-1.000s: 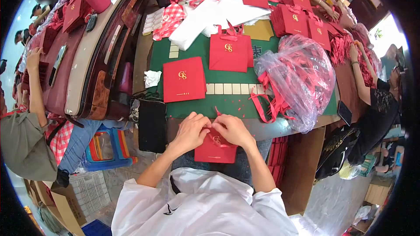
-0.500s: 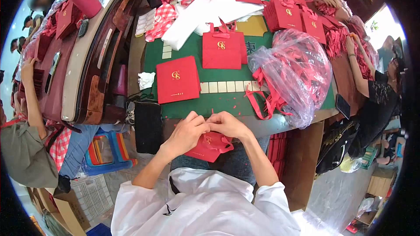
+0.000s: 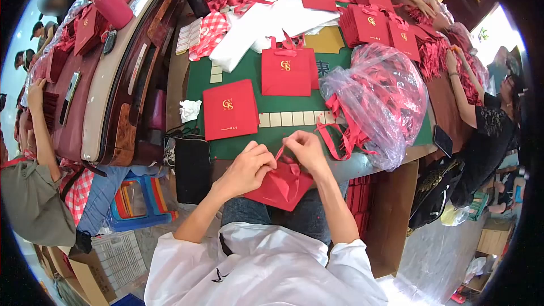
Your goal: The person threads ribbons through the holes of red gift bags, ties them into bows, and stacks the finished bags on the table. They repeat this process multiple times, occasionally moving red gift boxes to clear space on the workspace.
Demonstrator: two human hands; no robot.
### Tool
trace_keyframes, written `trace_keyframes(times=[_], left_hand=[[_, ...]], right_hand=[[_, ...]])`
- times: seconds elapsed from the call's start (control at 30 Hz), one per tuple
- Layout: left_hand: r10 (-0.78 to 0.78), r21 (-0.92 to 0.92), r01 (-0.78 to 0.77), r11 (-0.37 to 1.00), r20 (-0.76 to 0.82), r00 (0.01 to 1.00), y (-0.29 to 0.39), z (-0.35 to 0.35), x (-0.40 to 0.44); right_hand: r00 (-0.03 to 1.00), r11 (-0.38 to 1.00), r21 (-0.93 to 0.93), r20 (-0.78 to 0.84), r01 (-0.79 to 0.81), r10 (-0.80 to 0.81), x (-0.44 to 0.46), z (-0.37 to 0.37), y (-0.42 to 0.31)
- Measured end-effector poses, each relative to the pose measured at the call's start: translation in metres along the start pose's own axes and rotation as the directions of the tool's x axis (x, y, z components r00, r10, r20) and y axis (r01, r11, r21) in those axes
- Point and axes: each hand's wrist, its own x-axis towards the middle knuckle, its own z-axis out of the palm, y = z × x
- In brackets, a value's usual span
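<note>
Green table top [image 3: 226, 148], printed 東 [image 3: 323, 68]; pale tiles [image 3: 298, 118] in a row; grey floor [image 3: 422, 249] beyond; standing red bag [image 3: 286, 73], gold monogram (seemingly GS). Small gift bag [image 3: 277, 194], red, above the lap [image 3: 241, 212]: ribbon end tableward, base skewed toward the wearer, long axis unclear. Right hand [image 3: 306, 152] pinches the ribbon [image 3: 291, 166]; left hand [image 3: 247, 169], fingers curled at the bag's upper edge

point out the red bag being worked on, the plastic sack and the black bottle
Red bag being worked on [image 3: 269, 191]: head view, its front panel
Plastic sack [image 3: 384, 102]: head view, its bulging middle
Black bottle [image 3: 196, 1]: head view, its body
</note>
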Motion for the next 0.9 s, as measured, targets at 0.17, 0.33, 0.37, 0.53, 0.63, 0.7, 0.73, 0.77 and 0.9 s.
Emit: trace_keyframes(times=[0.17,0.33,0.37,0.53,0.63,0.7,0.73,0.77,0.9], left_hand=[[-0.056,0.021,0.057,0.998,-0.076,0.996,-0.036,0.027,0.010],[-0.182,0.078,0.189,0.979,-0.089,0.979,-0.039,0.041,0.017],[-0.189,0.078,0.202,0.976,-0.148,0.971,-0.038,0.045,0.021],[-0.201,0.147,0.226,0.963,-0.167,0.965,-0.029,0.057,0.034],[-0.258,0.142,0.284,0.948,-0.179,0.949,-0.033,0.069,0.036],[-0.294,0.115,0.312,0.943,-0.154,0.944,-0.036,0.072,0.037],[-0.330,0.089,0.342,0.935,-0.127,0.935,-0.037,0.072,0.037],[-0.329,0.089,0.342,0.936,-0.129,0.935,-0.038,0.074,0.037],[-0.343,-0.014,0.346,0.938,-0.189,0.920,-0.038,0.075,0.034]], right_hand=[[0.972,0.873,-0.470,-0.112,0.131,-0.206,-0.002,-0.020,-0.012],[0.961,0.791,-0.602,-0.140,0.109,-0.239,-0.015,-0.024,-0.013],[0.965,0.759,-0.635,-0.080,0.142,-0.248,-0.018,-0.022,-0.015],[0.908,0.573,-0.781,-0.017,0.250,-0.419,-0.026,-0.011,0.001],[0.888,0.561,-0.794,-0.061,0.234,-0.456,-0.027,-0.013,0.007],[0.893,0.628,-0.747,-0.109,0.216,-0.437,-0.028,-0.016,0.010],[0.897,0.691,-0.694,-0.153,0.200,-0.414,-0.030,-0.018,0.011],[0.897,0.690,-0.695,-0.152,0.202,-0.415,-0.031,-0.018,0.011],[0.946,0.893,-0.428,-0.208,0.141,-0.250,-0.031,-0.017,0.013]])
